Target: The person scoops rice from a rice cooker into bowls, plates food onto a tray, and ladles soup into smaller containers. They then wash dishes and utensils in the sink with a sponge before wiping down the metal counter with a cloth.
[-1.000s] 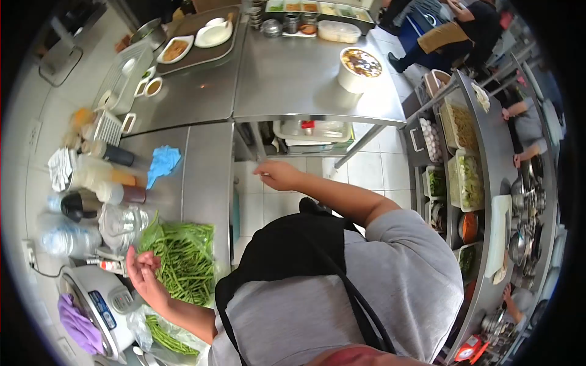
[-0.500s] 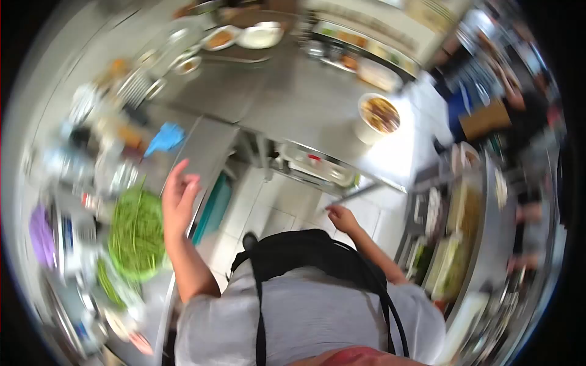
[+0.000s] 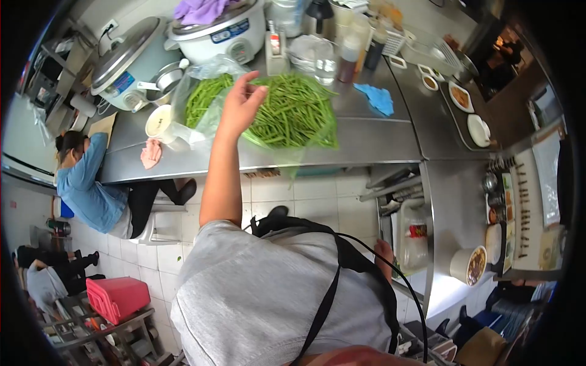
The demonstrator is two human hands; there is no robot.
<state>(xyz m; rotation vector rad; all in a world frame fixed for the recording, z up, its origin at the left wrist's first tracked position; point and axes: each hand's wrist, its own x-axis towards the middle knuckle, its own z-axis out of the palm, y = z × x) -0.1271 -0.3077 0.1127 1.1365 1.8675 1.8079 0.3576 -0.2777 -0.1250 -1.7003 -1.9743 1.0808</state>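
My left hand (image 3: 242, 105) is stretched out over the counter with its fingers apart and nothing in them. It hovers by the edge of a green plastic bag heaped with green beans (image 3: 290, 113); whether it touches the bag I cannot tell. Just left of the hand lies a clear plastic bag (image 3: 213, 117) beside more green beans (image 3: 204, 97). Low at my side, partly hidden by my body and apron, is my right hand (image 3: 384, 255); its fingers do not show clearly. A clear container with a red label (image 3: 415, 235) sits on the undershelf near it.
Rice cookers (image 3: 235, 36) and sauce bottles (image 3: 349, 58) line the back of the steel counter (image 3: 360, 135). A blue glove (image 3: 376, 99) lies on it. A tub of food (image 3: 469, 266) stands on the right counter. At left a person (image 3: 91, 183) sits leaning on the counter.
My view has swung left, bringing the green beans and the counter in front of me. My left hand now reaches over the counter, and my right hand is down at my side.
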